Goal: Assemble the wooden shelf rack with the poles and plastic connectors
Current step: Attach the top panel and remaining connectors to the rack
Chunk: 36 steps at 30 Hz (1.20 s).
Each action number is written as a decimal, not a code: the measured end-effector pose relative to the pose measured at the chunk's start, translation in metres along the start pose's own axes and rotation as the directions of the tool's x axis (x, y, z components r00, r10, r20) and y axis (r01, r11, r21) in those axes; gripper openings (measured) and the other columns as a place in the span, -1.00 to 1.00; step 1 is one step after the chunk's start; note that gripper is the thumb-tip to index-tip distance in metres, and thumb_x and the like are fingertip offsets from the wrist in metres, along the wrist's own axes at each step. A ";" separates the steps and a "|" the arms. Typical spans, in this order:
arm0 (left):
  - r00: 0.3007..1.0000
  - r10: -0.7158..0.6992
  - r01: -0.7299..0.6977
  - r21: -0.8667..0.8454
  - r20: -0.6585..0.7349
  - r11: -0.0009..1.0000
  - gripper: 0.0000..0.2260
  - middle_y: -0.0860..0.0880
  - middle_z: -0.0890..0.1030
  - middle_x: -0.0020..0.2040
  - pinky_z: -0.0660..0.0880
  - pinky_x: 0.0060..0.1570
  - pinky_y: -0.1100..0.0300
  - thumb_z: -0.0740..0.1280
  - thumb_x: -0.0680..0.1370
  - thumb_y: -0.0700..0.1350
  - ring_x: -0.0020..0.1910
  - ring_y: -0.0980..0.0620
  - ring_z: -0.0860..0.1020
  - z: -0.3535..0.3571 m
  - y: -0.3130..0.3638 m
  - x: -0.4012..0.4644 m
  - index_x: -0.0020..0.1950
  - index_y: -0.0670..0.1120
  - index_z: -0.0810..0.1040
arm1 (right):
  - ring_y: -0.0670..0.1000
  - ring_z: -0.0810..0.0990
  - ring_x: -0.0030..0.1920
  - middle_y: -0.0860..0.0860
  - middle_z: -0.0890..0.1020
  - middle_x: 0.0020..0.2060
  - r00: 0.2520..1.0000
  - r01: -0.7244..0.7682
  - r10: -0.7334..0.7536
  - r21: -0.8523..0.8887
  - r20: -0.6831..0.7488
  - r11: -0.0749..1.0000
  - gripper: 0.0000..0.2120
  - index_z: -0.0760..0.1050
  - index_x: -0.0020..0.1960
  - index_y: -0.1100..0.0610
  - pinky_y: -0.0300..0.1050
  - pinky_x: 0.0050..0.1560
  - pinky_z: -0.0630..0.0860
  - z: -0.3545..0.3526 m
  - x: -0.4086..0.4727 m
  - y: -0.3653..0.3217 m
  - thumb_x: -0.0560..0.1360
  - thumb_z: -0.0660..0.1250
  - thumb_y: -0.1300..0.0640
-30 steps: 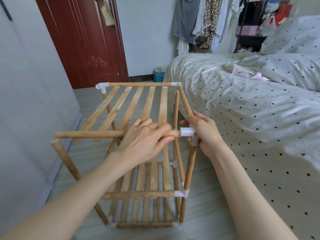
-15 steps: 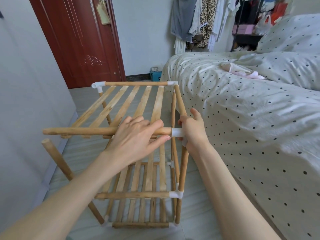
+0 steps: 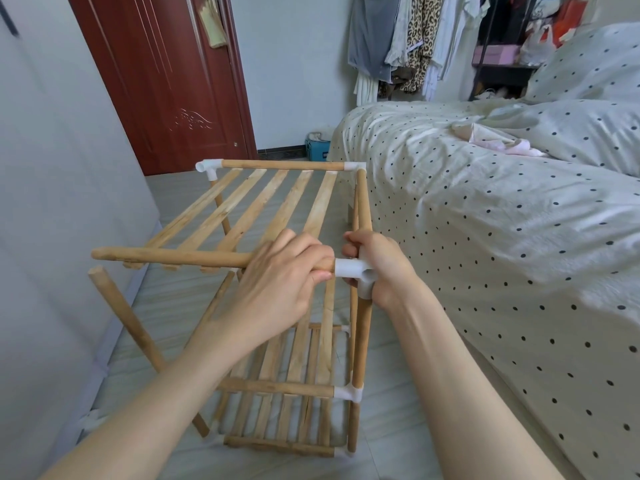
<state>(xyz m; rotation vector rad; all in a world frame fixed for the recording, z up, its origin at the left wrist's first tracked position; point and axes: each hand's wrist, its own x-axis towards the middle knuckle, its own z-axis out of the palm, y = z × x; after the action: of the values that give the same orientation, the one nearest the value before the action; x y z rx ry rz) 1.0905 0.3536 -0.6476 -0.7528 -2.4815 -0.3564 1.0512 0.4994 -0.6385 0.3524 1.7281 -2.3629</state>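
Between a grey wall and a polka-dot bed (image 3: 485, 237), the wooden shelf rack (image 3: 277, 341) stands on the floor. Its near horizontal pole (image 3: 166, 256) is gripped at its right end by the left hand (image 3: 287, 285), fingers curled over it. Touching that grip, the white plastic connector (image 3: 353, 270) capping the right upright is clasped by the right hand (image 3: 384, 268).

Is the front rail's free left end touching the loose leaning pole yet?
Apart. The head view shows the front rail's left end hanging free, with wall showing between it and the top of the leaning pole below.
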 end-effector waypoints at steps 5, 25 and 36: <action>0.996 -0.057 0.061 -0.051 0.075 0.997 -0.74 0.16 0.39 -0.12 0.33 -0.05 0.13 0.14 0.51 0.06 -0.08 0.13 0.30 -0.005 -0.003 0.000 0.03 -0.03 0.51 | -0.08 0.27 -0.63 -0.06 0.35 -0.60 0.999 0.028 -0.027 0.051 -0.025 0.998 -0.84 0.27 -0.21 0.13 -0.39 -0.59 0.21 0.005 -0.001 0.001 0.52 0.16 0.28; 0.965 -0.261 0.258 -0.214 0.013 0.942 -0.82 0.21 0.34 -0.27 0.15 -0.12 0.14 0.35 0.48 0.05 -0.11 0.16 0.27 -0.009 0.005 0.001 -0.14 -0.02 0.45 | -0.10 0.22 -0.66 -0.08 0.30 -0.64 0.991 0.084 -0.071 0.122 -0.111 0.989 -0.76 0.21 -0.31 0.10 -0.37 -0.62 0.16 0.024 -0.003 0.010 0.45 0.13 0.36; 0.969 -0.238 0.247 -0.322 0.065 0.914 -0.81 0.25 0.42 -0.11 0.25 0.00 0.44 0.33 0.43 0.10 -0.03 0.27 0.35 -0.013 -0.005 -0.002 0.01 0.11 0.49 | -0.04 0.35 -0.58 0.00 0.40 -0.47 0.999 0.025 -0.026 -0.009 -0.031 1.000 -0.88 0.32 -0.22 0.14 -0.30 -0.55 0.28 0.016 0.003 0.007 0.49 0.16 0.26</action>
<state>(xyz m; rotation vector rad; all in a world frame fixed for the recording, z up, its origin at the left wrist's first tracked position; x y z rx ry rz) 1.0942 0.3440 -0.6383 -0.5734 -2.5761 -0.8747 1.0496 0.4821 -0.6410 0.3704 1.7665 -2.3792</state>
